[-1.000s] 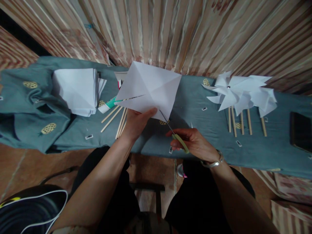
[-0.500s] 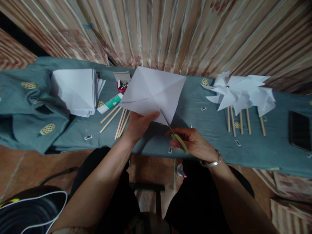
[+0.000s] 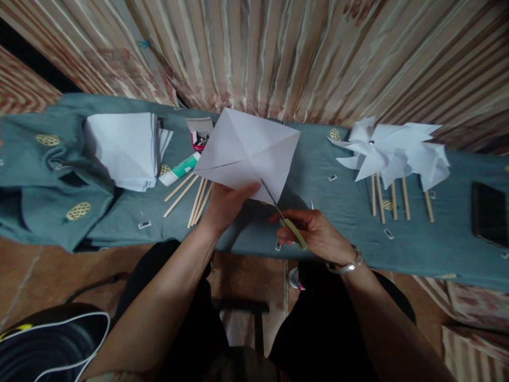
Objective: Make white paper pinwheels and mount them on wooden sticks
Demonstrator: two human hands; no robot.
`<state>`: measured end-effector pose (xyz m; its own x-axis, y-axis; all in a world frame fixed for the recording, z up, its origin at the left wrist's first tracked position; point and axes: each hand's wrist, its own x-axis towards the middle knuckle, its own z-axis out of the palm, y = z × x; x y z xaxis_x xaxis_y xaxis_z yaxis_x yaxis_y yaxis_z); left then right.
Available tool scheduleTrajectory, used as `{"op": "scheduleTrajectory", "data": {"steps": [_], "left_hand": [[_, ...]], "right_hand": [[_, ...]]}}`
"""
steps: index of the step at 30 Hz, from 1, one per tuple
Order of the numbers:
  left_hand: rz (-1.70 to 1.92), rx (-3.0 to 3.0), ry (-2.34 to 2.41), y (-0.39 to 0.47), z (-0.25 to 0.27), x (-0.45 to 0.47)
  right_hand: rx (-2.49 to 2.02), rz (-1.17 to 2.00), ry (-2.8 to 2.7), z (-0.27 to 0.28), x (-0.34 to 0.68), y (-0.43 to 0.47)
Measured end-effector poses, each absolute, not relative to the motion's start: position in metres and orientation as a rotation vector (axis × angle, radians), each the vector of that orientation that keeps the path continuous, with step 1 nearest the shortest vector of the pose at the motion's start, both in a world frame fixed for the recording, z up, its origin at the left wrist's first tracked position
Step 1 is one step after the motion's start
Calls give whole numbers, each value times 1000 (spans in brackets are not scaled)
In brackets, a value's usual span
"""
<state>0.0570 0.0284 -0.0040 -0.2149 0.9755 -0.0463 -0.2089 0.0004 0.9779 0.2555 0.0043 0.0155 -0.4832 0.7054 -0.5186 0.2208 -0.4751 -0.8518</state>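
Note:
A white square sheet of paper [image 3: 250, 143] with diagonal creases is held up over the cloth-covered table. My left hand [image 3: 228, 204] pinches its lower edge, thumb on top and fingers underneath. A slit runs inward from the sheet's left corner. My right hand [image 3: 308, 231] grips scissors [image 3: 293, 232] with yellow-green handles. Their blades lie at the sheet's bottom corner, pointing up and left toward its middle, close to my left thumb. Part of the blades is behind or within the paper.
Left are a paper stack [image 3: 123, 148], a green-and-white tube [image 3: 181, 168], a red box of small metal pieces [image 3: 200, 139] and several wooden sticks [image 3: 199, 201]. Right are several paper pinwheels [image 3: 374, 146] on sticks and a dark phone-like object [image 3: 489, 212]. A pleated curtain [image 3: 262, 58] hangs behind.
The sheet's right corner has shifted slightly left and down, and the slit at the left looks a little more visible. Both hands and the scissors stay nearly in place.

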Motion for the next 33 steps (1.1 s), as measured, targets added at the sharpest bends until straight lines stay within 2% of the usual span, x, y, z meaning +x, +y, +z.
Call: {"op": "scheduleTrajectory", "data": {"steps": [33], "left_hand": [[1380,900,1218,21,-6,67]], "right_hand": [[-1346,1963,-1295,18,249,5]]}}
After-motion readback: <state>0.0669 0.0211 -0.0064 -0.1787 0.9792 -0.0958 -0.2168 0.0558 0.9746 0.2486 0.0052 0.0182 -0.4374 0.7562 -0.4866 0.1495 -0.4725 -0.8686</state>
